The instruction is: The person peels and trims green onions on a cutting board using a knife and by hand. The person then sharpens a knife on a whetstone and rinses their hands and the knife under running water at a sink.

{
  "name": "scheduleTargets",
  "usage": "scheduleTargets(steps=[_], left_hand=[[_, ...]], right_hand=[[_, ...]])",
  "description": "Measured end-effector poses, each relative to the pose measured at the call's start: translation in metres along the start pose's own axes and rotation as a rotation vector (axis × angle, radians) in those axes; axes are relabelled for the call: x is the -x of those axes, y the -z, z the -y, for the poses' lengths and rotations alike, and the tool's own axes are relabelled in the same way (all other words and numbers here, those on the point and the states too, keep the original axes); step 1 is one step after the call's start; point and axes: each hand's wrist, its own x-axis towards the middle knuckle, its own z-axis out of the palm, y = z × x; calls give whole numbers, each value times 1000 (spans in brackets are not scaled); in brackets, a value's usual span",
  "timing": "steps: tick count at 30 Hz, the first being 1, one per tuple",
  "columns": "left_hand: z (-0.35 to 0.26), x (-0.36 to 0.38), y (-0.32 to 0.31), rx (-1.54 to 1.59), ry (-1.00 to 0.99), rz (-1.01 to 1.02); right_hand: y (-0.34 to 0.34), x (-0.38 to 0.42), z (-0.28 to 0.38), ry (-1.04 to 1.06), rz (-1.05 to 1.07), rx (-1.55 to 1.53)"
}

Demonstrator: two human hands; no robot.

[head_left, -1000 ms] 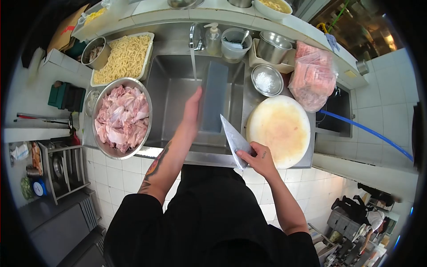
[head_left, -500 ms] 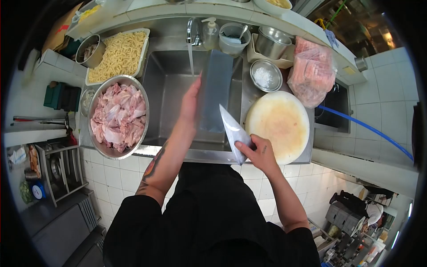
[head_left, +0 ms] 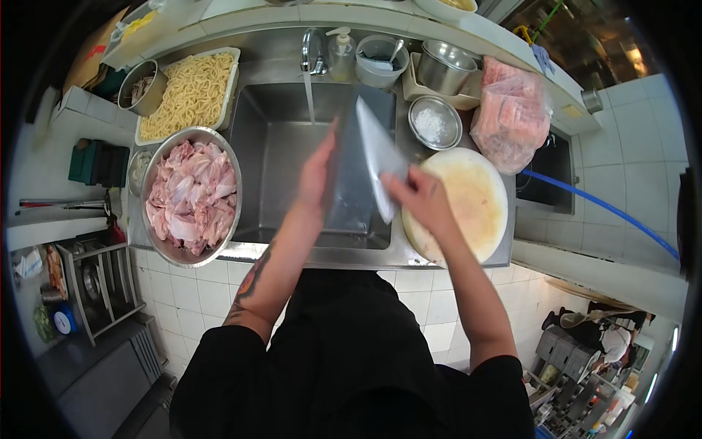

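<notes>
Presently | bowl (head_left: 191,263): raw meat (head_left: 191,197) | tray (head_left: 232,84): noodles (head_left: 191,95) | right hand (head_left: 420,194): grip around knife (head_left: 375,154) | left hand (head_left: 314,170): grip blurred, unclear

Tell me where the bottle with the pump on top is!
In the head view, the pump bottle stands behind the sink, between the tap on its left and the plastic tub on its right.

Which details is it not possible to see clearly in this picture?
All in head view:
- Left hand, blurred: whether it touches the grey slab.
- Blade: motion blurs its edge.
- Handle: hidden by the right hand.
- Top bowl: cut off by upper edge.
- Distant person: hands too small.
</notes>
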Motion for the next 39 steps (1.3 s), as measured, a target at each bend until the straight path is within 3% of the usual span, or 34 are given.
scheduleTargets(steps=[2, 4, 7, 8, 10, 13, 15, 18, 20, 22, 24, 26, 28, 30, 32, 35, 37, 39], left_hand=[[-23, -22, 14, -42, -107, 7], [-35, -33, 21, 32, -90, 24], [-25, -26, -3, -10, -121, 70], [-13, -15, -12, -30, -28, 18], [9, 4, -33, -156, -11, 97], [16, 1, -28, -210, -2, 125], [-2, -2, -37, -144, -3, 70], [-35, -32, -16, -6, -132, 110], [-45, -36, -14, -16, -111, 115], [-34, -32, -16, -160, -128, 141], [-11, -15, -36, -196, -72, 141], [8, -8, -37, -337, -104, 176], [5, -8, -43, -352, -110, 191], [-15, -11, -49, -166, -66, 102], [-35, -29, -35, -53, -137, 90], [-39, -29, -31, -47, -123, 114], [-19, -8, -53, -138, -71, 109], [2, -6, -49, -293, -104, 148]], right_hand=[[-15, 47, -11, -23, 108, -9], [-12, 68, -7, -88, 231, 90], [-5, 35, -5, -13, 79, 60], [5, 12, 14, -15, 23, 23], [27, -42, 17, 86, -144, -70], [41, -61, 29, -16, -157, -119], [16, -30, 0, 102, -77, -97], [-12, 47, -6, -76, 158, -14], [-12, 45, -8, -52, 179, -16], [0, 13, -10, 25, 36, 58], [34, -26, 38, 76, -103, -43], [57, -65, 40, 34, -185, -28], [50, -56, 42, 25, -188, -37], [17, -16, 24, 89, -59, -189], [-12, 31, -6, 30, 106, -37], [-1, 26, 15, 24, 128, 154], [15, -20, 23, 112, -36, -214], [52, -59, 48, 62, -174, 0]])
